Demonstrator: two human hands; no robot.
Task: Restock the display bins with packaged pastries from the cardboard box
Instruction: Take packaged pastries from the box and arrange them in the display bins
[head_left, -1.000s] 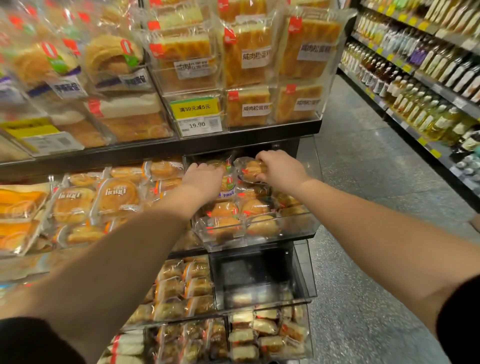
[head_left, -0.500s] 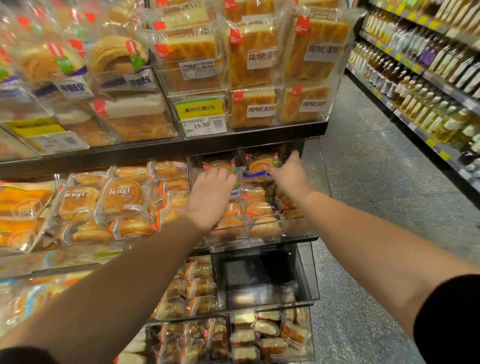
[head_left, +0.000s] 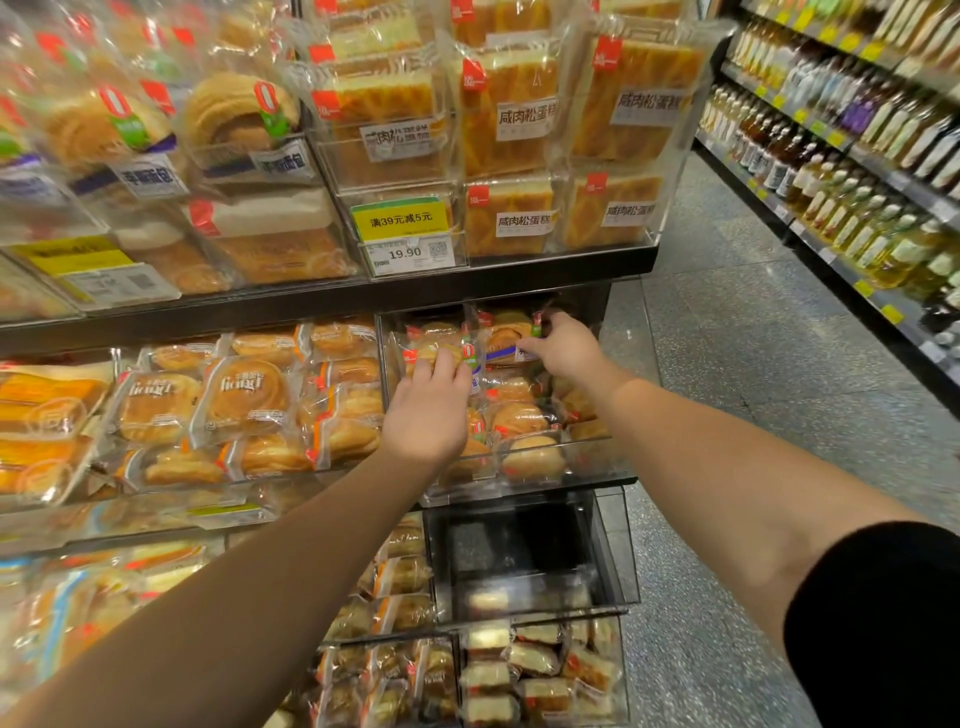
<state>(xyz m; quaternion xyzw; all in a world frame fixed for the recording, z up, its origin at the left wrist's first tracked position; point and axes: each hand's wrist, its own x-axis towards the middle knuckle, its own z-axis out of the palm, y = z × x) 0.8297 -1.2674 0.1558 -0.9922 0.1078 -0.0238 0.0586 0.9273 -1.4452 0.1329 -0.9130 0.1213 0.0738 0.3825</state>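
A clear display bin (head_left: 524, 486) on the middle shelf holds several packaged pastries. Two packets stand upright at its back. My left hand (head_left: 428, 408) reaches in with straight fingers and presses on the left upright packet (head_left: 434, 340). My right hand (head_left: 563, 348) pinches the right edge of the other upright packet (head_left: 501, 338), thumb on its front. The cardboard box is out of view.
An empty dark bin (head_left: 524, 551) sits just below, and filled bins (head_left: 540, 670) lie under that. Bread packets fill the shelf on the left (head_left: 244, 400) and the upper shelf (head_left: 509, 114). A grey aisle floor (head_left: 753, 374) runs right, beside bottle shelves (head_left: 852, 171).
Both hands have moved further back into the bin. The two packets under them now stand upright against the rear of the bin.
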